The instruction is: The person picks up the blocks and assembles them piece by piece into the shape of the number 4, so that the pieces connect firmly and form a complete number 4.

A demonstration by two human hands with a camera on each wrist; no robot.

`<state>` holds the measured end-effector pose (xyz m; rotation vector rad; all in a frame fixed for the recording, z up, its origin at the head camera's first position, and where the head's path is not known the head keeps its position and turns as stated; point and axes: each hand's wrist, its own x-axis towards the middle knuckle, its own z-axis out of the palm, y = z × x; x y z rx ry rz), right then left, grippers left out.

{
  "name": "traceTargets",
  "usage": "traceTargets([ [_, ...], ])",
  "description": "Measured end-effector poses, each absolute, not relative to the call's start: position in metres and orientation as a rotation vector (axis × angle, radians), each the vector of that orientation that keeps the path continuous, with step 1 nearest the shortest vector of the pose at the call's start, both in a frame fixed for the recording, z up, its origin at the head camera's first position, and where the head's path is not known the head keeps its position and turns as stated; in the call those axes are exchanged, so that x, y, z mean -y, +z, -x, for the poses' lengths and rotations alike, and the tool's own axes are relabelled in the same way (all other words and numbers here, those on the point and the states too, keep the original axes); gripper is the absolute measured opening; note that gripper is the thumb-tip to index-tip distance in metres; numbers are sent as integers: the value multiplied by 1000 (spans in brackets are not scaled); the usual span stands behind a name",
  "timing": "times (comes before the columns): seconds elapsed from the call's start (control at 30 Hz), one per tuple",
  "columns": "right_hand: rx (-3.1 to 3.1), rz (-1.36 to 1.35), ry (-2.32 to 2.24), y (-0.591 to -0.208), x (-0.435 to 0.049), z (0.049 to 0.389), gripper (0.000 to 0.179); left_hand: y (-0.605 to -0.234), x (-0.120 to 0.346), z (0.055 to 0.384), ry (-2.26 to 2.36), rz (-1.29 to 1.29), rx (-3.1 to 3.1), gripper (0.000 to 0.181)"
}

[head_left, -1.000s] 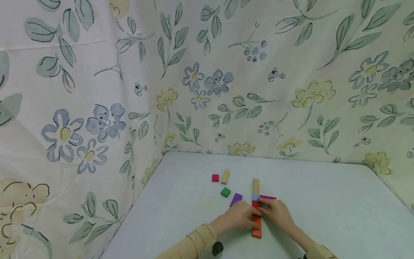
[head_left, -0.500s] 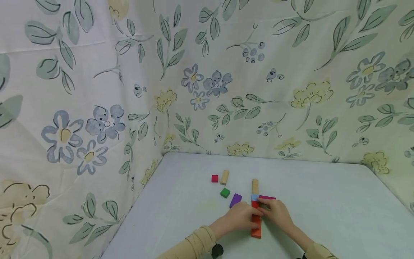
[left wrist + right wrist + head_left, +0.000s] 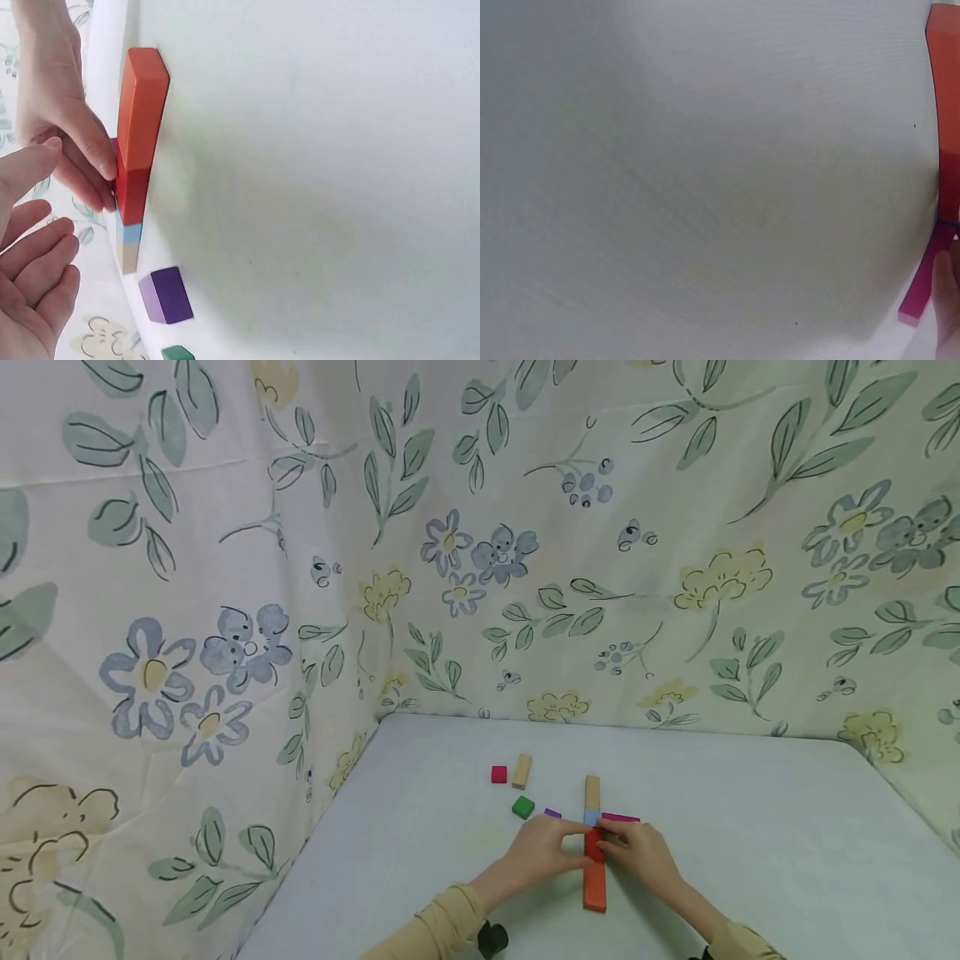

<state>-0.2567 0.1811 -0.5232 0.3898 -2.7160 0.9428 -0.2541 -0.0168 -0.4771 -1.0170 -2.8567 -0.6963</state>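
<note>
A straight row of blocks lies on the white table: an orange block (image 3: 595, 887) nearest me, then a red block (image 3: 593, 843), a light blue block (image 3: 592, 817) and a plain wooden block (image 3: 592, 792). From the light blue one, a magenta block (image 3: 621, 817) juts out to the right. My left hand (image 3: 542, 852) hovers left of the row, thumb and fingers spread, holding nothing; the left wrist view shows it apart from the blocks. With extended fingertips, my right hand (image 3: 643, 854) touches the red block's right side, near the magenta block.
Left of the row lies a purple block (image 3: 552, 813), mostly hidden by my left hand in the head view. Beyond it are a green block (image 3: 523, 807), a small red cube (image 3: 499, 774) and another plain wooden block (image 3: 522, 771). Floral cloth (image 3: 480, 635) hangs behind the table.
My left hand has let go of the row and drawn back to the left, its fingers spreading and now covering most of the purple block. The right hand and the blocks stay put.
</note>
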Motion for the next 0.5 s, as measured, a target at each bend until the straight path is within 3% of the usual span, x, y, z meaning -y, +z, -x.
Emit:
traceTargets([
  [0.5, 2752, -341, 945, -525, -181, 258, 34, -469, 45, 265, -933, 717, 2771, 49],
])
